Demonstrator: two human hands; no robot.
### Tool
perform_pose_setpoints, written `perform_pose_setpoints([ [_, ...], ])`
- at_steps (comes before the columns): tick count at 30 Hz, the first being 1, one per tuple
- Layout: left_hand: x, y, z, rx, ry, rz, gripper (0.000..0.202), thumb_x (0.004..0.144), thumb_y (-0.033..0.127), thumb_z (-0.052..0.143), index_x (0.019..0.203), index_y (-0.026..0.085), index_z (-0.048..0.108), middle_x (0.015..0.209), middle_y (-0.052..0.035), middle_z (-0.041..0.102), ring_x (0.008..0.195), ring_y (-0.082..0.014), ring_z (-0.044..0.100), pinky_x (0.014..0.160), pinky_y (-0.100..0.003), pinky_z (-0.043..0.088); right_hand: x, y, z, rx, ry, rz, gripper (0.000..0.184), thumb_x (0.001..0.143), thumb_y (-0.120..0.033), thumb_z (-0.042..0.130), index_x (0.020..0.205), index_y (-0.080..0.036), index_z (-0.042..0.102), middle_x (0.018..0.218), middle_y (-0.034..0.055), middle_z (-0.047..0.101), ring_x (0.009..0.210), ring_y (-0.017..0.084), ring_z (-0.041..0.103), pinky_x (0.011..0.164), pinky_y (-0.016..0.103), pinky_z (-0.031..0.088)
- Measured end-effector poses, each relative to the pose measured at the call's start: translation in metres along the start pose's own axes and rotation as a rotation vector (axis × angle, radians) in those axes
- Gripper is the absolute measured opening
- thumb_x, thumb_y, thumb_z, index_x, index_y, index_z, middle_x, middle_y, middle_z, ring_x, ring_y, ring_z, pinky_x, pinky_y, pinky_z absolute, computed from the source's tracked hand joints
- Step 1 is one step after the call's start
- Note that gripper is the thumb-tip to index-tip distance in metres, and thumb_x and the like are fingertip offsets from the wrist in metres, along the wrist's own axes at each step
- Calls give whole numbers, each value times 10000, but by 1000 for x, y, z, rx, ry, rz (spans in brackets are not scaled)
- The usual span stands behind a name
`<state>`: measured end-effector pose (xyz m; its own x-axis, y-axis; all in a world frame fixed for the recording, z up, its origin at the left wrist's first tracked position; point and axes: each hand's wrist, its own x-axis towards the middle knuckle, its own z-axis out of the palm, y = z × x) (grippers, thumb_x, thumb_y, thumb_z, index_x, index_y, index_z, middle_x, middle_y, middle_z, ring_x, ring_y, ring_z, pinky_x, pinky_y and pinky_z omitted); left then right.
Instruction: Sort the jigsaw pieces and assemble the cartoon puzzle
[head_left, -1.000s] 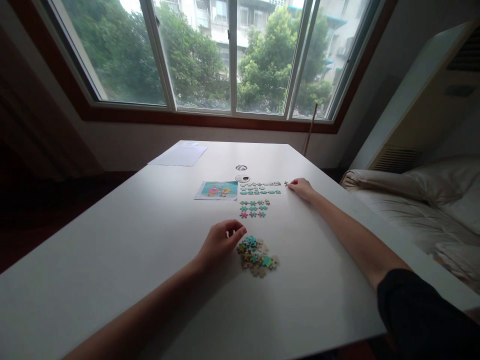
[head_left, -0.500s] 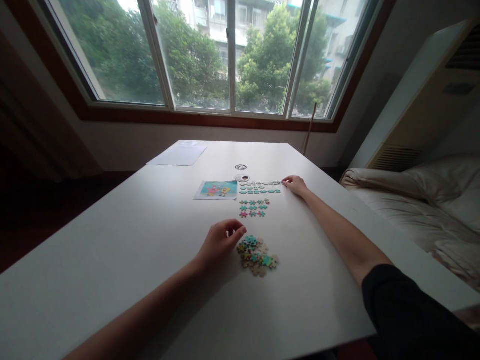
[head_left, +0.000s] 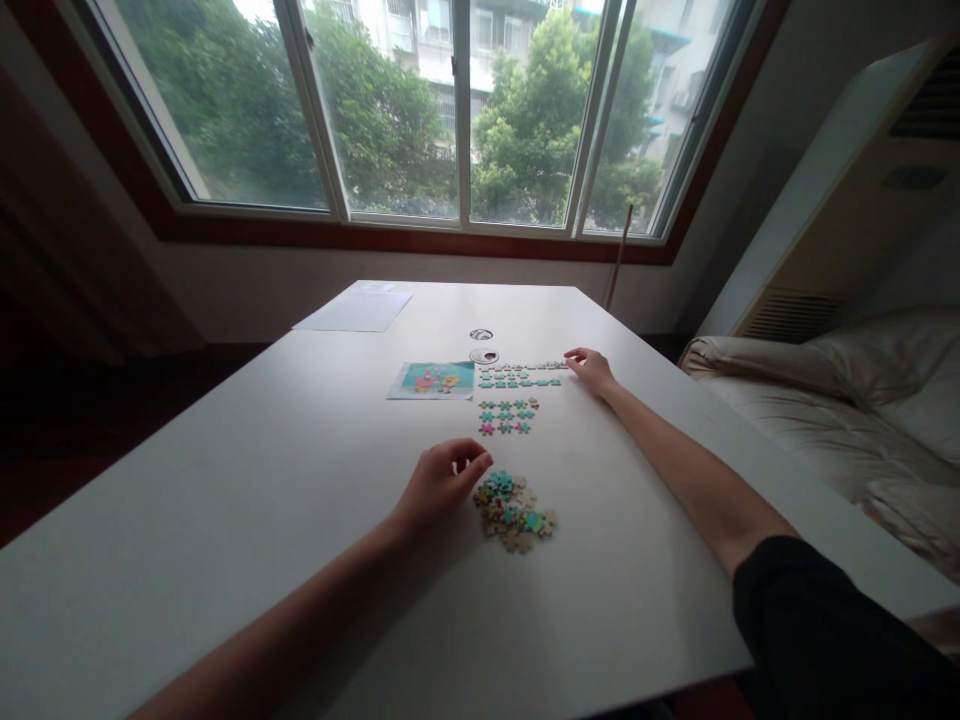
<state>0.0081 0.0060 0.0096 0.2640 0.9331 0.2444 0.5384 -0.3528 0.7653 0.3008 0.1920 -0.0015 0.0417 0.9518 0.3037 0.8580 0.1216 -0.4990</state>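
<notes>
My left hand (head_left: 448,477) hovers beside the upper left of a heap of jigsaw pieces (head_left: 517,515). Its fingers are curled in, thumb and forefinger close together, and no piece shows between them. At the right end of the farthest row of puzzle pieces (head_left: 525,367) is my right hand (head_left: 591,370), fingertips slightly parted just by the last piece. Nearer rows of teal pieces (head_left: 507,416), pink ones among them, lie between the heap and the far rows. A colourful cartoon picture sheet (head_left: 437,379) lies left of the rows.
Two small round items (head_left: 484,356) sit beyond the picture on the white table (head_left: 262,480). Pale paper sheets (head_left: 355,310) lie at the far left corner. A thin stick (head_left: 619,258) leans under the window, and a cushioned sofa (head_left: 810,400) stands to the right.
My right hand has shifted slightly up, its fingertips parting from the piece at the row's end. My left hand and the heap stay as they were.
</notes>
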Motion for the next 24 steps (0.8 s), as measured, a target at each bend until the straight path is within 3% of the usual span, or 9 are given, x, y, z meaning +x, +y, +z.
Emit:
perform_pose_setpoints([
  [5, 1, 0, -2, 17, 9, 0, 266, 780, 352, 477, 706, 154, 638, 613, 5, 580, 570, -122, 475, 539, -221, 352, -43, -42, -8, 96, -185, -258, 189, 768, -280, 564, 880, -176, 675, 786, 23, 647, 650, 110, 536, 638, 228, 425],
  [8, 1, -1, -2, 37, 19, 0, 264, 785, 347, 475, 712, 154, 640, 618, 2, 592, 570, -124, 487, 543, -224, 357, -86, -69, -17, 234, -487, -550, 187, 775, -285, 567, 879, -166, 666, 759, 23, 626, 631, 96, 523, 591, 212, 430],
  [11, 1, -1, -3, 64, 26, 11, 258, 789, 338, 475, 710, 156, 640, 612, 2, 595, 569, -127, 498, 542, -227, 358, -124, -86, -27, 303, -683, -710, 248, 791, -336, 572, 965, -177, 650, 806, 28, 590, 636, 82, 510, 586, 199, 427],
  [15, 0, 0, -2, 113, 21, 40, 246, 797, 316, 476, 708, 157, 641, 614, -2, 594, 562, -132, 497, 542, -237, 364, -149, -92, -32, 332, -686, -730, 258, 770, -341, 611, 964, -178, 659, 844, 35, 560, 636, 77, 481, 585, 195, 419],
  [20, -3, -2, 3, 169, -47, 135, 183, 787, 245, 509, 855, 188, 670, 772, -30, 610, 704, -161, 540, 664, -269, 415, -153, -90, -29, 345, -628, -672, 194, 769, -301, 616, 889, -159, 670, 806, 33, 561, 627, 79, 485, 564, 189, 414],
  [24, -6, -3, 7, 197, -97, 197, 195, 809, 222, 502, 883, 198, 680, 852, -57, 591, 817, -187, 535, 743, -295, 413, -155, -89, -28, 329, -590, -715, 163, 786, -282, 598, 869, -162, 670, 806, 40, 579, 688, 98, 526, 635, 209, 434],
])
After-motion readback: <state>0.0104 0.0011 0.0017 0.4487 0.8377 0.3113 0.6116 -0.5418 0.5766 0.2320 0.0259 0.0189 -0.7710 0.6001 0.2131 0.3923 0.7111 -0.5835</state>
